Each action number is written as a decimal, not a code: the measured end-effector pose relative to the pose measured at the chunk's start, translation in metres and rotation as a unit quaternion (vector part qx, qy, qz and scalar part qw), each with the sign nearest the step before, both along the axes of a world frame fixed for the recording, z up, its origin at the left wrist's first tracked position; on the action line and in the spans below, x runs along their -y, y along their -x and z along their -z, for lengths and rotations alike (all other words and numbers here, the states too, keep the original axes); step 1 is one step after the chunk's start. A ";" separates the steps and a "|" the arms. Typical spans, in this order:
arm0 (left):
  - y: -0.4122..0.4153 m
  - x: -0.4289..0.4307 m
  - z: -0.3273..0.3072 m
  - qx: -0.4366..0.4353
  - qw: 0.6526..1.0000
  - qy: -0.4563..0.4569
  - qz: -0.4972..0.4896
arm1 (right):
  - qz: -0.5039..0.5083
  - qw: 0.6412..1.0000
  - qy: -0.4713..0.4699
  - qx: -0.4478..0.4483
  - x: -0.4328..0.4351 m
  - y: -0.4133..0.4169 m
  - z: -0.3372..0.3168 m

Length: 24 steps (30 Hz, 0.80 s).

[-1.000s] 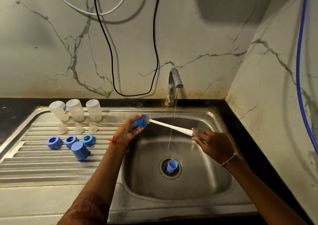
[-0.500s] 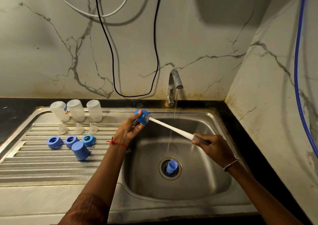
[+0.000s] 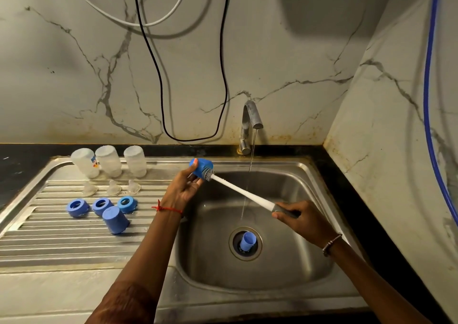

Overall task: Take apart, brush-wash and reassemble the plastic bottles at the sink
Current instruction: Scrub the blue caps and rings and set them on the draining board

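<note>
My left hand (image 3: 182, 191) pinches a blue bottle cap (image 3: 199, 168) above the sink's left rim. The bristle head of a white-handled bottle brush (image 3: 241, 191) is pushed inside that cap. My right hand (image 3: 301, 220) grips the brush's grey handle end over the basin. On the draining board stand three clear bottles (image 3: 109, 161) upside down, with three clear teats (image 3: 113, 188) in front of them, three blue collar rings (image 3: 101, 206) and another blue cap (image 3: 115, 220). A third blue cap (image 3: 247, 241) lies in the drain.
The tap (image 3: 250, 122) runs a thin stream into the steel sink (image 3: 314, 174). Black and white cables (image 3: 161, 80) hang on the marble wall behind. A blue hose (image 3: 427, 80) runs down the right wall. A dark counter edge borders the sink.
My left hand has tilted the blue cap upward and raised it slightly. My right hand has dropped lower and slid back along the brush handle, so the brush slopes more steeply.
</note>
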<state>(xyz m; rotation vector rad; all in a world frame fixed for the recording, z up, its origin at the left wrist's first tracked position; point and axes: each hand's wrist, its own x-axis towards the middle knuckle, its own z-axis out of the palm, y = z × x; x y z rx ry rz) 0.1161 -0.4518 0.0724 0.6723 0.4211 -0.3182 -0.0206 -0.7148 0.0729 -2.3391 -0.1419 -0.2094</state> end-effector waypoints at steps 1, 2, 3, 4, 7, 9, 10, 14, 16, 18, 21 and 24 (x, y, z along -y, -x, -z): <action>0.000 0.001 0.000 0.002 1.000 0.016 -0.002 | 0.012 0.999 -0.042 0.011 0.000 0.001 0.000; 0.001 0.003 -0.001 0.004 1.000 0.027 -0.001 | 0.024 0.997 -0.070 0.024 -0.001 0.001 0.000; 0.002 0.004 -0.001 0.006 1.000 0.026 0.001 | 0.039 0.995 -0.081 0.037 -0.002 0.000 0.002; 0.002 0.005 -0.002 0.006 1.000 0.019 0.005 | 0.054 0.994 -0.079 0.046 -0.004 -0.001 0.005; 0.002 0.007 -0.005 0.007 1.000 -0.016 0.019 | 0.100 0.994 -0.019 0.033 -0.003 -0.003 0.010; 0.002 0.006 -0.004 0.007 0.998 -0.051 0.026 | 0.090 0.995 0.037 0.014 0.000 -0.005 0.008; 0.002 0.006 -0.003 0.005 0.997 -0.067 0.026 | 0.080 0.995 0.054 0.002 0.000 -0.006 0.007; 0.001 0.007 0.000 -0.006 0.997 -0.078 0.014 | 0.032 0.997 0.058 -0.026 0.003 -0.005 0.005; -0.001 0.005 0.000 0.002 0.998 -0.062 0.012 | 0.013 0.999 0.036 -0.027 0.005 -0.002 0.003; -0.003 0.005 0.000 0.007 0.998 -0.061 0.015 | 0.026 1.000 0.004 -0.017 0.007 -0.002 0.002; -0.003 0.008 -0.002 0.021 0.997 -0.076 0.023 | 0.064 0.998 -0.003 0.022 0.009 -0.004 0.000; -0.002 0.009 -0.003 0.019 0.995 -0.094 0.019 | 0.075 0.991 0.100 0.049 0.007 -0.004 -0.003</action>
